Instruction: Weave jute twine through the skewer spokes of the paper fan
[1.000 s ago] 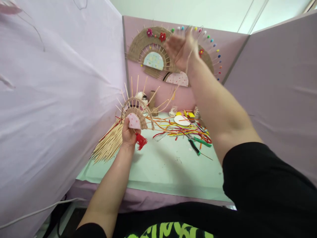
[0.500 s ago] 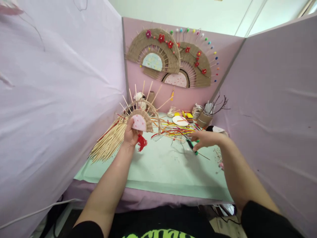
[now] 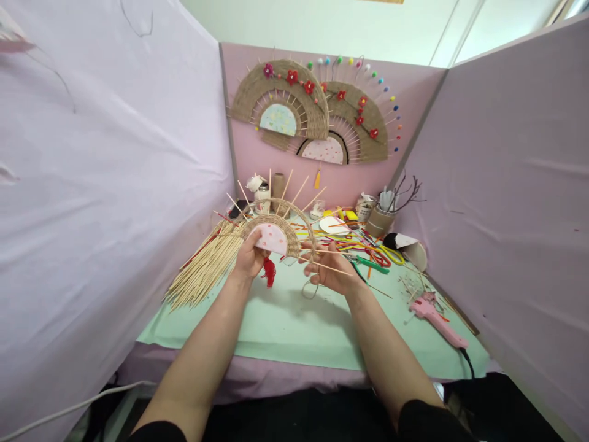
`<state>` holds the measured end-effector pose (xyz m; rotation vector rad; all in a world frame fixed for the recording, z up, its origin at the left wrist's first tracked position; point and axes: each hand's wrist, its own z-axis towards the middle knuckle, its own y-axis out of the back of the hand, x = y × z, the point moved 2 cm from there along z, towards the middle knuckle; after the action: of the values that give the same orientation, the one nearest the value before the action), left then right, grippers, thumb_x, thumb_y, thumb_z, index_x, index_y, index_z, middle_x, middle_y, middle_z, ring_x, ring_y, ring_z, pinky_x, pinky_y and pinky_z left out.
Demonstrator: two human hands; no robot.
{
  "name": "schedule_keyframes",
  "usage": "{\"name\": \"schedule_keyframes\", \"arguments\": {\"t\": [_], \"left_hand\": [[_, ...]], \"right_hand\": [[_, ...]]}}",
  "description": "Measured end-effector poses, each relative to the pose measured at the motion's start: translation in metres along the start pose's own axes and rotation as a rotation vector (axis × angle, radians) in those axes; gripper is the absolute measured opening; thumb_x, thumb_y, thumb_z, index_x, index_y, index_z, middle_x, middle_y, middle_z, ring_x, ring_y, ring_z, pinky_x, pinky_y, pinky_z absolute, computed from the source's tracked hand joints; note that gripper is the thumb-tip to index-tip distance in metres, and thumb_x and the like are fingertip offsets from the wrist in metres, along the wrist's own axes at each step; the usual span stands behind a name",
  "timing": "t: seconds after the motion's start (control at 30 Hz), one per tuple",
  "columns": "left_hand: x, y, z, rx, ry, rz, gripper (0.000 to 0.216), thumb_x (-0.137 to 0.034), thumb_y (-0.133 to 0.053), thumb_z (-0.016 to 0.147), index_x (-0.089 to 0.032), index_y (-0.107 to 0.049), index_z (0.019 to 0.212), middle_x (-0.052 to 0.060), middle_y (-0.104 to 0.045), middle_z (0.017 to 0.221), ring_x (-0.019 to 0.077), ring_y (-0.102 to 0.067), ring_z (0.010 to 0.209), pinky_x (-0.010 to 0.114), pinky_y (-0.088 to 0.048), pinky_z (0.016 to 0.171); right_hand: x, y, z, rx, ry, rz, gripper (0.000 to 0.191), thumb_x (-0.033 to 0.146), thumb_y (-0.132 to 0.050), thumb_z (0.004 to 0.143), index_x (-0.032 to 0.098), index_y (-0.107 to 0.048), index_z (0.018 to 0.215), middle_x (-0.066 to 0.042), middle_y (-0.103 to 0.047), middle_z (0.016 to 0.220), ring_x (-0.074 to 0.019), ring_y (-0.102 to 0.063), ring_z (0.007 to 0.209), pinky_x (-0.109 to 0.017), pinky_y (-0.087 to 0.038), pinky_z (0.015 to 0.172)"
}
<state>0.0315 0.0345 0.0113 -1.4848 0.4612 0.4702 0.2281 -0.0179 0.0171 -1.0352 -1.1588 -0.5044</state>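
My left hand [image 3: 251,256] grips a half-round fan of twine and thin wooden sticks by its pink dotted centre [image 3: 271,238]. Twine bands curve round that centre, and bare stick ends fan outward. Below the left hand hangs a red tassel [image 3: 269,272]. At the fan's right end is my right hand [image 3: 334,270], its fingers spread around the lowest sticks and the outer twine band. Whether those fingers touch the twine I cannot tell. A loose loop of twine [image 3: 310,297] dangles under them. Green-handled pliers [image 3: 372,264] lie just beyond the right hand.
A bundle of wooden sticks [image 3: 202,270] covers the table's left side. Colourful pipe cleaners [image 3: 386,255] and a white oval disc [image 3: 334,226] lie behind. A pink glue gun [image 3: 437,319] rests at right. Finished fans [image 3: 317,110] hang on the back panel; cloth-covered panels stand on both sides.
My right hand has moved left, from above the pliers to the fan's right end. The fan has shifted slightly right and down in my left hand. The glue gun has come into view.
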Motion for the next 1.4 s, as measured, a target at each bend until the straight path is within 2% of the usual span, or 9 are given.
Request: {"name": "schedule_keyframes", "arguments": {"t": [0.1, 0.17, 0.23, 0.5, 0.77, 1.0, 1.2, 1.3, 1.4], "left_hand": [[-0.002, 0.003, 0.003, -0.033, -0.014, 0.001, 0.009, -0.017, -0.062, 0.079, -0.013, -0.065, 0.087, 0.003, -0.072, 0.075, 0.0118, -0.068, 0.066, 0.020, -0.054, 0.067], [-0.002, 0.005, 0.004, -0.032, -0.026, 0.000, 0.011, -0.017, -0.062, 0.079, -0.013, -0.065, 0.088, 0.004, -0.072, 0.077, 0.0121, -0.068, 0.067, 0.020, -0.054, 0.067], [-0.002, 0.005, 0.005, -0.028, -0.040, 0.000, 0.012, -0.017, -0.063, 0.078, -0.013, -0.065, 0.089, 0.004, -0.072, 0.078, 0.0121, -0.069, 0.069, 0.020, -0.054, 0.069], [-0.005, 0.004, 0.006, -0.063, -0.111, 0.038, 0.007, -0.017, -0.062, 0.078, -0.013, -0.065, 0.084, 0.003, -0.072, 0.075, 0.0118, -0.068, 0.064, 0.019, -0.053, 0.058], [-0.009, 0.006, 0.007, -0.109, -0.212, 0.060, 0.014, -0.018, -0.070, 0.070, -0.014, -0.063, 0.081, 0.000, -0.071, 0.072, 0.0108, -0.067, 0.062, 0.017, -0.050, 0.055], [-0.011, 0.007, 0.008, -0.111, -0.301, 0.122, 0.018, -0.019, -0.074, 0.065, -0.015, -0.062, 0.078, 0.000, -0.070, 0.072, 0.0115, -0.066, 0.063, 0.018, -0.051, 0.056], [-0.009, 0.004, 0.006, -0.132, -0.368, 0.143, 0.022, -0.022, -0.076, 0.063, -0.014, -0.062, 0.079, 0.001, -0.069, 0.075, 0.0130, -0.066, 0.068, 0.023, -0.054, 0.062], [-0.009, 0.003, 0.005, -0.149, -0.374, 0.117, 0.020, -0.020, -0.074, 0.064, -0.016, -0.062, 0.080, 0.001, -0.069, 0.078, 0.0133, -0.067, 0.072, 0.025, -0.055, 0.066], [-0.008, 0.001, 0.004, -0.164, -0.356, 0.111, 0.017, -0.019, -0.072, 0.068, -0.017, -0.062, 0.081, 0.001, -0.070, 0.079, 0.0129, -0.067, 0.072, 0.022, -0.055, 0.063]], "right_hand": [[-0.006, 0.016, -0.001, -0.137, 0.143, -0.031, 0.038, 0.055, -0.058, 0.077, 0.025, -0.062, 0.100, 0.004, -0.044, 0.057, -0.0078, -0.030, 0.042, -0.021, -0.026, 0.039], [-0.007, 0.022, 0.000, -0.230, 0.270, -0.071, 0.029, 0.045, -0.066, 0.073, 0.025, -0.063, 0.093, 0.007, -0.032, 0.053, -0.0076, -0.024, 0.043, -0.021, -0.022, 0.040], [-0.009, 0.025, 0.002, -0.296, 0.349, -0.110, 0.024, 0.040, -0.069, 0.070, 0.025, -0.065, 0.088, 0.007, -0.029, 0.053, -0.0077, -0.024, 0.044, -0.022, -0.021, 0.042], [-0.016, 0.034, 0.002, -0.355, 0.395, -0.320, 0.020, 0.032, -0.068, 0.070, 0.024, -0.071, 0.087, 0.002, -0.047, 0.059, -0.0102, -0.037, 0.053, -0.025, -0.029, 0.049], [-0.004, 0.046, -0.006, -0.355, 0.338, -0.527, 0.023, 0.031, -0.062, 0.074, 0.025, -0.070, 0.094, -0.001, -0.060, 0.072, -0.0131, -0.047, 0.061, -0.027, -0.037, 0.056], [0.009, 0.057, -0.013, -0.487, 0.605, -0.973, 0.018, 0.028, -0.053, 0.083, 0.025, -0.069, 0.089, -0.005, -0.064, 0.088, -0.0192, -0.057, 0.081, -0.034, -0.045, 0.074], [0.005, 0.047, -0.014, -0.630, 0.762, -1.095, 0.017, 0.029, -0.054, 0.085, 0.020, -0.067, 0.089, -0.005, -0.061, 0.080, -0.0148, -0.052, 0.064, -0.029, -0.043, 0.061], [-0.003, 0.034, -0.011, -0.590, 0.801, -1.111, 0.016, 0.029, -0.055, 0.086, 0.019, -0.068, 0.089, -0.005, -0.060, 0.076, -0.0144, -0.050, 0.062, -0.028, -0.042, 0.059], [-0.011, 0.022, -0.007, -0.464, 0.787, -1.103, 0.017, 0.028, -0.055, 0.086, 0.019, -0.068, 0.090, -0.005, -0.061, 0.074, -0.0144, -0.050, 0.063, -0.028, -0.041, 0.058]]}}
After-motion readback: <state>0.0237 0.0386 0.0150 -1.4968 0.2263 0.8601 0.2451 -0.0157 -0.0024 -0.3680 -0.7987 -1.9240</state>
